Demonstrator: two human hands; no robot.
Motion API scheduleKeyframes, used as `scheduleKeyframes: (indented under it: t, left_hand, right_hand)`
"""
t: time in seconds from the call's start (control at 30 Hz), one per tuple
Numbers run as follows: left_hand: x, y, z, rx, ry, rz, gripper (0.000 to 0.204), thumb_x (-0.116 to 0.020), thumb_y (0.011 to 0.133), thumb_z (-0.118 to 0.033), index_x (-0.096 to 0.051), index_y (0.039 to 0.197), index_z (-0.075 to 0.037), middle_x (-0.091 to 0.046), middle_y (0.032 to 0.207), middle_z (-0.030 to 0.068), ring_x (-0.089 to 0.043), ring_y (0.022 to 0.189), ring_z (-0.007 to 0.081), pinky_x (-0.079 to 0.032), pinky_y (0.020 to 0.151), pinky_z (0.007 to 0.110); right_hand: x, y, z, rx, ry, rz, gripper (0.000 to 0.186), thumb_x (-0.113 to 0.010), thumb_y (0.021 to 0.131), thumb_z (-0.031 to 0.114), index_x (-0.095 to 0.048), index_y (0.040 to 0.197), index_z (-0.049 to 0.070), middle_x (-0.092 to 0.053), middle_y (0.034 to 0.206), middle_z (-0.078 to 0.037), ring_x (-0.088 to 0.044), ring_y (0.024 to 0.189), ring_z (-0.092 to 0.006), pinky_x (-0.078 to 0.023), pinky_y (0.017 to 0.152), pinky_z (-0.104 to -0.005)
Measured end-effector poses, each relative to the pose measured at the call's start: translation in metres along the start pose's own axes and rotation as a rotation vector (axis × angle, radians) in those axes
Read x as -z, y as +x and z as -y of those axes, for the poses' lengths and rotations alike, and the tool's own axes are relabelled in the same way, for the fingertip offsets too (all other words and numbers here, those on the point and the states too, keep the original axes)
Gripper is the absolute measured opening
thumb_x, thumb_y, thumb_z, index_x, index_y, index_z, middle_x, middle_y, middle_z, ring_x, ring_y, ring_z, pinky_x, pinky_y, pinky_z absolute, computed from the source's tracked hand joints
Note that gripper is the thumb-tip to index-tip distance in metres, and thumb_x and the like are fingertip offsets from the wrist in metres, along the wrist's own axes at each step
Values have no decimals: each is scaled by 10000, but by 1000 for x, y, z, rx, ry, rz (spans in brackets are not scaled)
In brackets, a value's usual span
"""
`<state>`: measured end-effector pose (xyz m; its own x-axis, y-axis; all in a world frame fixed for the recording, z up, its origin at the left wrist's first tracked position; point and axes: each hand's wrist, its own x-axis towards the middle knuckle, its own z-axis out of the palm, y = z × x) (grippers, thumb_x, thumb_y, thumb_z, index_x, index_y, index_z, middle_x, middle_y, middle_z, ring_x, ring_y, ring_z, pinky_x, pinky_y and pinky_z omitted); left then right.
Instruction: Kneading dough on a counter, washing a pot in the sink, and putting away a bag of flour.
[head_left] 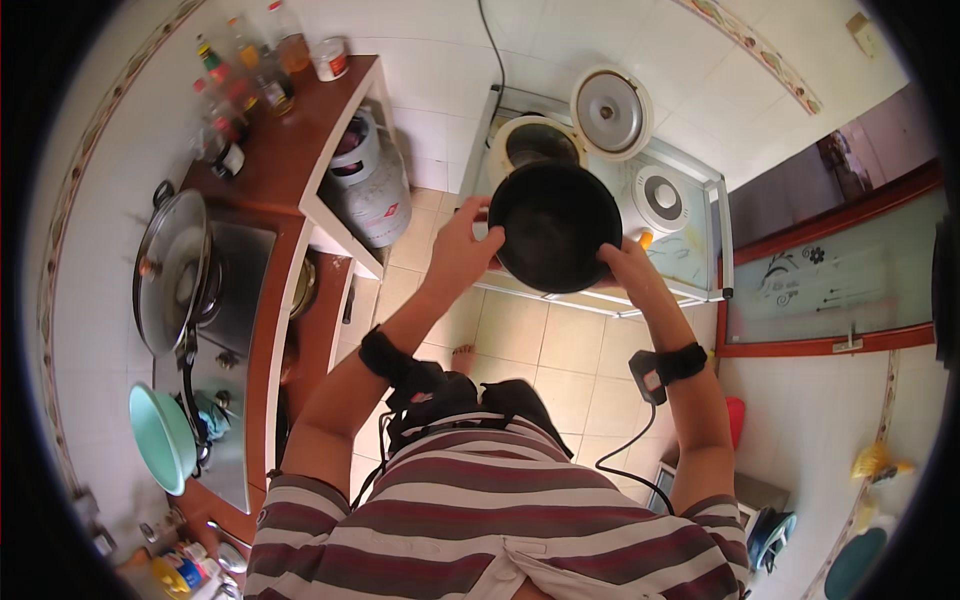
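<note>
Between my two hands is a round black rice cooker inner pot, tilted so that I look into its dark inside. My left hand grips the rim on the left side, fingers bent around it. On the lower right of the rim, my right hand pinches the edge with the thumb over it. Just beyond the pot stands the rice cooker body, partly covered by the pot. Its round lid is raised, with a grey metal inner plate. I cannot make out any food in the pot.
The cooker stands on a glass-topped table beside a white round appliance. Along the left runs a brown counter with several bottles, a lidded wok and a green basin. A gas cylinder is underneath. A red-framed door is at right.
</note>
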<state>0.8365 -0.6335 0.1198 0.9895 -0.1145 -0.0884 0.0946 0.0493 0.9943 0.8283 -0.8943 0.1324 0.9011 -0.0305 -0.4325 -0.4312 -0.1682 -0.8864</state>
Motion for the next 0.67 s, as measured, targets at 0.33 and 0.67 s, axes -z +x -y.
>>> scheduleKeyframes:
  t: [0.33,0.67]
  left_hand:
    - [-25,179,-21,-6,217,44,367,-587,790,-73,-536,1150,-20,-623,1044,141,-659,657,179,-580,532,296]
    - [-14,269,7,94,362,97,380,-594,781,-95,-556,1155,-45,-630,1078,141,-654,702,175,-570,530,283]
  right_hand:
    - [38,137,41,71,131,54,380,-460,853,111,-453,1148,-129,-631,984,-224,-699,751,-284,-608,632,-351]
    - [38,237,-10,109,-239,-3,525,-515,832,282,-444,1108,-159,-630,1036,-330,-681,938,-364,-507,867,-460]
